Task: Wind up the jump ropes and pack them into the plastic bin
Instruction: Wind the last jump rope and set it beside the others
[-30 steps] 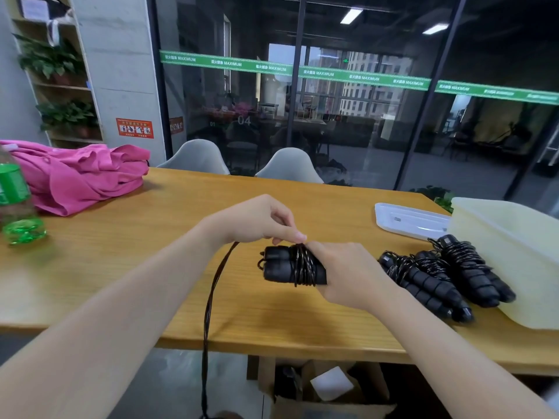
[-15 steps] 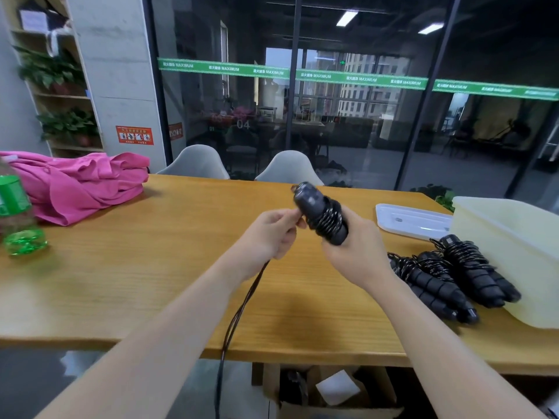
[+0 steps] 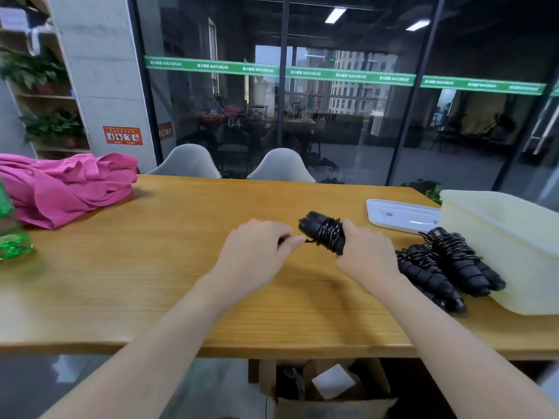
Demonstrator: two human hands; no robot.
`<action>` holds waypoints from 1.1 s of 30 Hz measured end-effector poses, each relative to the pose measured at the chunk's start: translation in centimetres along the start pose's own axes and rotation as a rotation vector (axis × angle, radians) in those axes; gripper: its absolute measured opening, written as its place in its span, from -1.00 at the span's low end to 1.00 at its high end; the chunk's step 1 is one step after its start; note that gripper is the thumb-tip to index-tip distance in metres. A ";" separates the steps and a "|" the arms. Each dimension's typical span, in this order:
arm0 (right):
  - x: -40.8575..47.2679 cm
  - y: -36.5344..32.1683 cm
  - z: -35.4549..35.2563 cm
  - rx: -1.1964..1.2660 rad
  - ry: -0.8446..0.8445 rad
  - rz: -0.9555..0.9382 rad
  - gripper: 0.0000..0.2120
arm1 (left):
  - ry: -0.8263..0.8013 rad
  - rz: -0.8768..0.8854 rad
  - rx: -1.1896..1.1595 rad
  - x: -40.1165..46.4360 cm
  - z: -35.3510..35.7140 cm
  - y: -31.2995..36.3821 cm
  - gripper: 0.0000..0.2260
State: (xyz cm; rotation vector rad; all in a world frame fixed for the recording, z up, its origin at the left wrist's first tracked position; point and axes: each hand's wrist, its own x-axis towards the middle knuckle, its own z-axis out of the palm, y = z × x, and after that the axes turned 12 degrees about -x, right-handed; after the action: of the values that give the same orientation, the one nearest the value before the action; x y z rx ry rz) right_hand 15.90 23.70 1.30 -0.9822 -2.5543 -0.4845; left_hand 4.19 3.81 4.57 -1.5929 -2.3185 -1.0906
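Observation:
My right hand (image 3: 364, 255) grips the black handles of a jump rope (image 3: 323, 232) with cord coiled round them, held just above the wooden table (image 3: 151, 282). My left hand (image 3: 257, 252) pinches the loose cord end close to the bundle. Wound black jump ropes (image 3: 447, 267) lie in a pile on the table to the right, against the pale plastic bin (image 3: 514, 237). The bin's inside is hidden from me.
A white lid (image 3: 399, 217) lies behind the pile. A pink cloth (image 3: 66, 189) and a green bottle (image 3: 9, 234) sit at the table's left end. Two grey chairs (image 3: 281, 166) stand behind the table, and a cardboard box (image 3: 326, 394) sits under it.
The bundle came down from an upright raised position to lie near the table. The long hanging cord is gone from view; my left hand now pinches a short end close to the handles.

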 end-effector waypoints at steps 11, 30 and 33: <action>-2.8 -0.8 -1.4 0.155 0.382 -0.559 -0.71 | -0.341 -0.064 -0.365 4.6 -2.7 -0.6 -0.58; -3.1 -4.4 -3.9 0.935 0.198 0.010 -0.78 | 0.109 -0.419 -0.908 3.4 1.4 1.5 -0.64; -1.9 -3.7 -3.5 0.989 0.175 0.200 -0.86 | 0.111 -0.330 -0.648 2.0 2.5 1.9 -0.54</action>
State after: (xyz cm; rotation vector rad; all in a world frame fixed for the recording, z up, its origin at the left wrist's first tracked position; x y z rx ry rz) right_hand 15.36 18.52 2.87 -0.7294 -2.0636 0.6698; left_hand 5.65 7.24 4.65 -1.2593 -2.3361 -2.1148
